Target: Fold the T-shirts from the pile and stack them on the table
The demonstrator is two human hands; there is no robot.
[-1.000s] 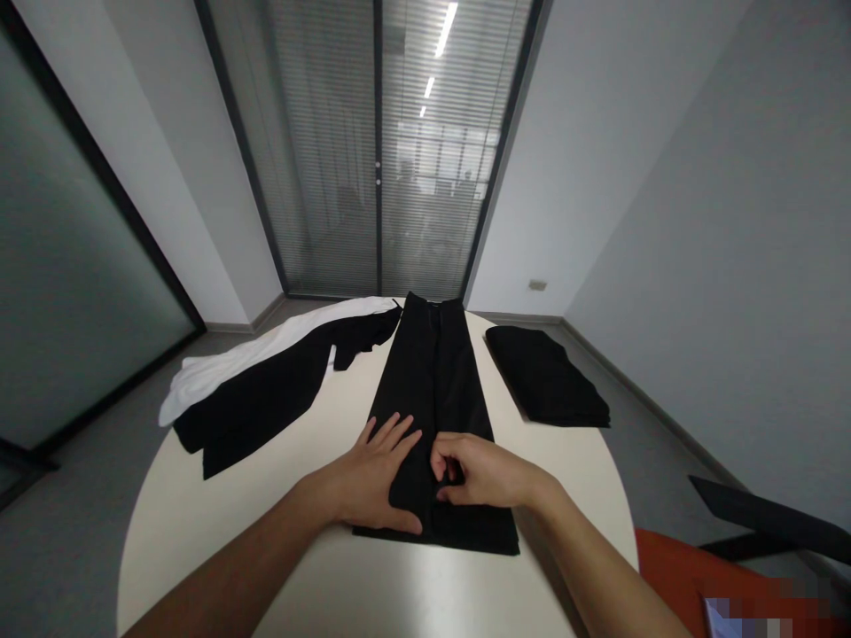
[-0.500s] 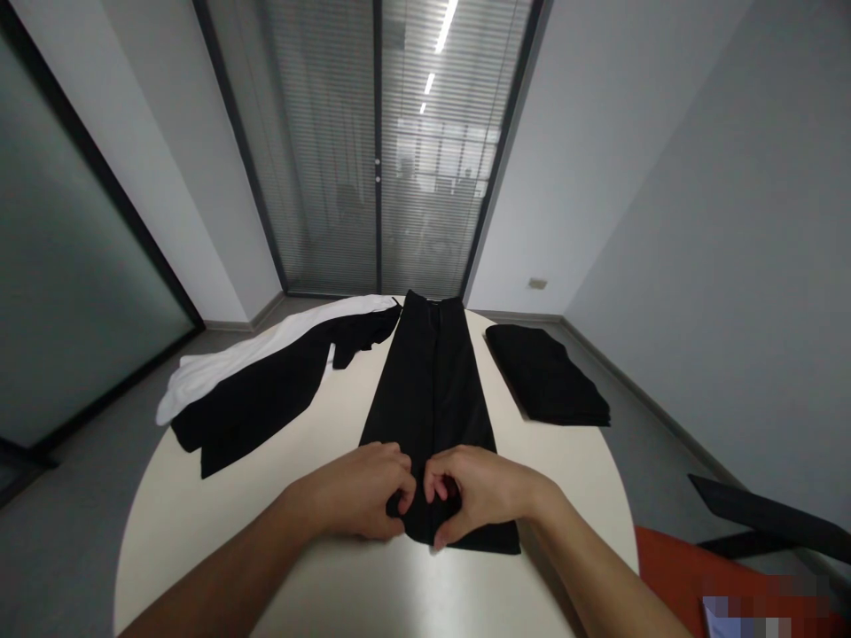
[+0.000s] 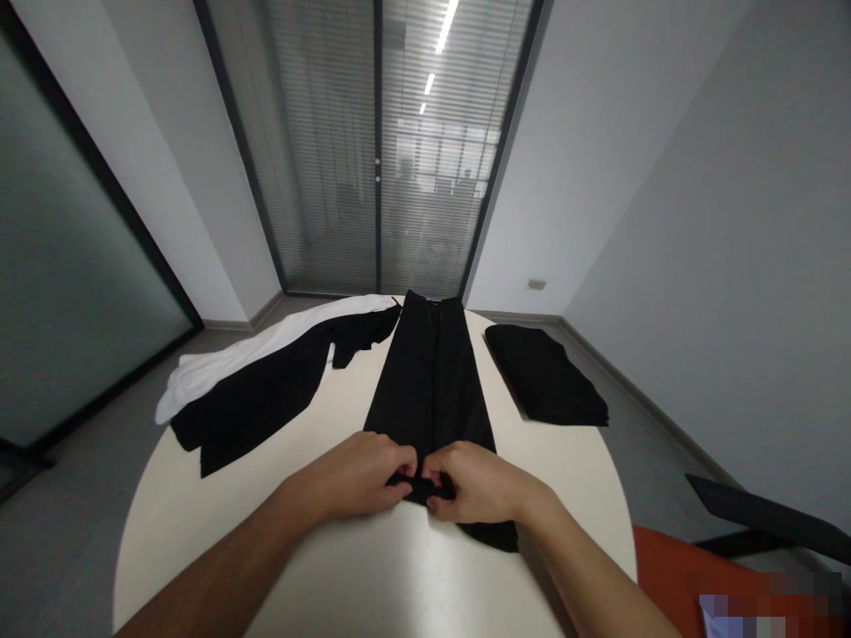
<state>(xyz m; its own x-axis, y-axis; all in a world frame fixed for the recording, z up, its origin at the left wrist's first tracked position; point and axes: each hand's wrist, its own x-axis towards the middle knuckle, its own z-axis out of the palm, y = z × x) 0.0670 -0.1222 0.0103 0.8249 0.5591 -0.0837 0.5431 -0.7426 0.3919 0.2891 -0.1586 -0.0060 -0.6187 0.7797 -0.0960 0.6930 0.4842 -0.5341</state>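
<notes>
Both hands pinch the near hem of the trousers: left hand and right hand side by side, each grip clamped on cloth. The trousers lie lengthwise on the worktop, long axis running straight away from the hands

Far left of our grip we see a white garment under a black one; right, folded black cloth.

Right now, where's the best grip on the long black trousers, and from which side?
Grip the near hem end of the trousers, coming from the near table edge. They lie flat and lengthwise away from the viewer, so that end is closest; the left hand and right hand already pinch it.
</notes>
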